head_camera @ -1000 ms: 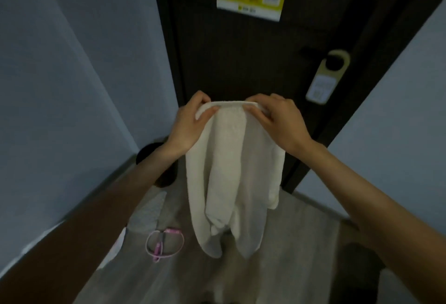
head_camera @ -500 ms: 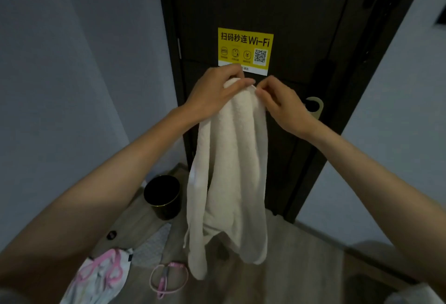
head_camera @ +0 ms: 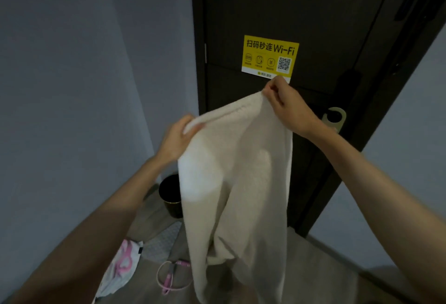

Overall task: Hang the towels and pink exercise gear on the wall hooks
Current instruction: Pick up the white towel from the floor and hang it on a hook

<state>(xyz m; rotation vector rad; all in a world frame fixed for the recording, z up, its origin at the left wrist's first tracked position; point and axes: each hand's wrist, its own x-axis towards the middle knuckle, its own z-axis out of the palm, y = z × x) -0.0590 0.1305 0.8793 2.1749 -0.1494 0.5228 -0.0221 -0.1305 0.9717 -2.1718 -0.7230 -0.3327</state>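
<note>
Entryway: grey wall (head_camera: 72,86), dark door (head_camera: 301,14), wood-look floor (head_camera: 313,267).
Floor, left to right: white-and-pink bag (head_camera: 120,265), pink exercise loop (head_camera: 171,277), black bin (head_camera: 170,195). My left hand (head_camera: 177,139) grips the lower corner of the cream towel (head_camera: 236,178); my right hand (head_camera: 287,108), set apart and higher, pinches its top edge under the yellow Wi-Fi sign (head_camera: 269,58). Door hanger (head_camera: 334,119) at far right.
</note>
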